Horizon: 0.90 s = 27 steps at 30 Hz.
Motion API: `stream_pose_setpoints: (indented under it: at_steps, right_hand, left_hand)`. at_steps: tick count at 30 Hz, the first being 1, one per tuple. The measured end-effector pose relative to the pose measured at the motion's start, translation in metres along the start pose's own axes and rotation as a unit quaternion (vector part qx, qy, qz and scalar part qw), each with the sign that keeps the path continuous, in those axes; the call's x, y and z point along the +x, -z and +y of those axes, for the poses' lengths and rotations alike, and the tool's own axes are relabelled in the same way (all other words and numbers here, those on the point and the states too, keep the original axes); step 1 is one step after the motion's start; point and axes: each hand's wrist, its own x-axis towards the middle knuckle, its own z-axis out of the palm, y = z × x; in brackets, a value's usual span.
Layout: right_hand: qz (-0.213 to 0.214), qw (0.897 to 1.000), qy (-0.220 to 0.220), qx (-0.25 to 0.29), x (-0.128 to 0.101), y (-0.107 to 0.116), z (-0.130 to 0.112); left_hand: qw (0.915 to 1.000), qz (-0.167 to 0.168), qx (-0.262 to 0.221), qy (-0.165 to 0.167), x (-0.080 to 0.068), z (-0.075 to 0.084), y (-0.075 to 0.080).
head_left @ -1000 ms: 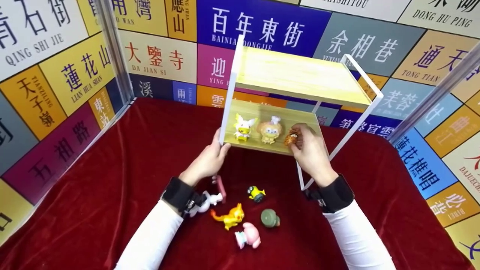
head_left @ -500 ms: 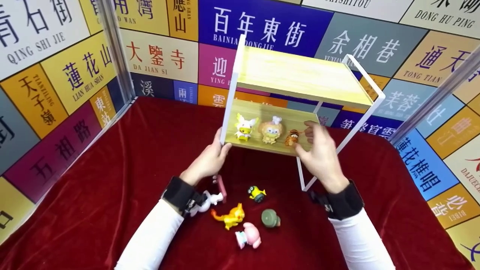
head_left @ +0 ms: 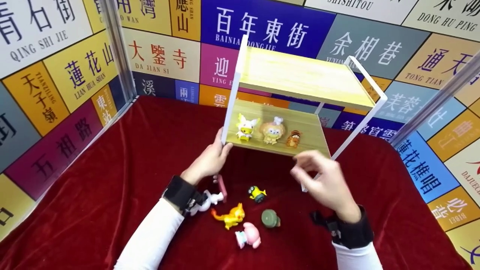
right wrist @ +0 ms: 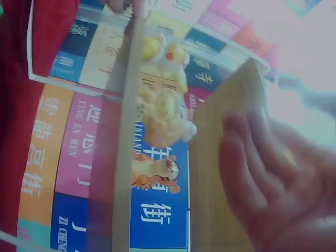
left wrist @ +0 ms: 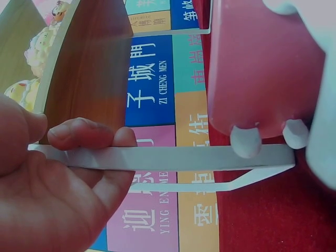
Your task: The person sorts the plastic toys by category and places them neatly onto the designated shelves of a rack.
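Two arms, both in plain white long sleeves, left [head_left: 152, 234] and right [head_left: 356, 257]. Broad black strap on each wrist, left [head_left: 179, 193] and right [head_left: 352, 229], each carrying a small black camera mount on the inner side. Bare left hand [head_left: 208, 159] and bare right hand [head_left: 324, 180]; no gloves, no rings seen.

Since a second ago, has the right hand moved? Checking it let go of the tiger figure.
Yes: the right hand drew back from the lower shelf, toward the person.
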Motion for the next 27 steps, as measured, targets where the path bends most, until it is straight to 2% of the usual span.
stream_pose_setpoints:
  at_steps: [2, 5, 8, 12, 16, 19, 27]
  right_hand:
    - [-0.096, 0.995, 0.029, 0.001, -0.004, -0.006, 0.003]
    - [-0.228, 0.972, 0.053, -0.010, -0.008, -0.021, 0.011]
    - [-0.306, 0.950, 0.047, -0.033, -0.013, -0.039, 0.019]
    - [-0.356, 0.931, 0.008, -0.087, -0.020, -0.063, 0.030]
    - [-0.392, 0.912, -0.013, -0.123, -0.026, -0.077, 0.040]
    - [-0.401, 0.907, -0.013, -0.125, -0.028, -0.082, 0.044]
    - [-0.404, 0.905, -0.015, -0.131, -0.026, -0.083, 0.044]
  left_hand:
    - [1.0000, -0.001, 0.003, 0.002, 0.000, 0.000, 0.001]
    - [1.0000, -0.003, 0.005, 0.002, 0.000, 0.000, 0.002]
    - [1.0000, -0.008, 0.002, 0.004, 0.000, 0.001, 0.002]
    - [0.9998, -0.013, -0.001, 0.013, -0.002, 0.000, 0.002]
    - [0.9998, -0.013, 0.003, 0.012, -0.002, -0.001, 0.001]
    - [0.9999, -0.010, 0.003, 0.010, -0.002, -0.001, 0.000]
    - [0.9999, -0.014, 0.001, 0.009, 0.000, -0.001, 0.001]
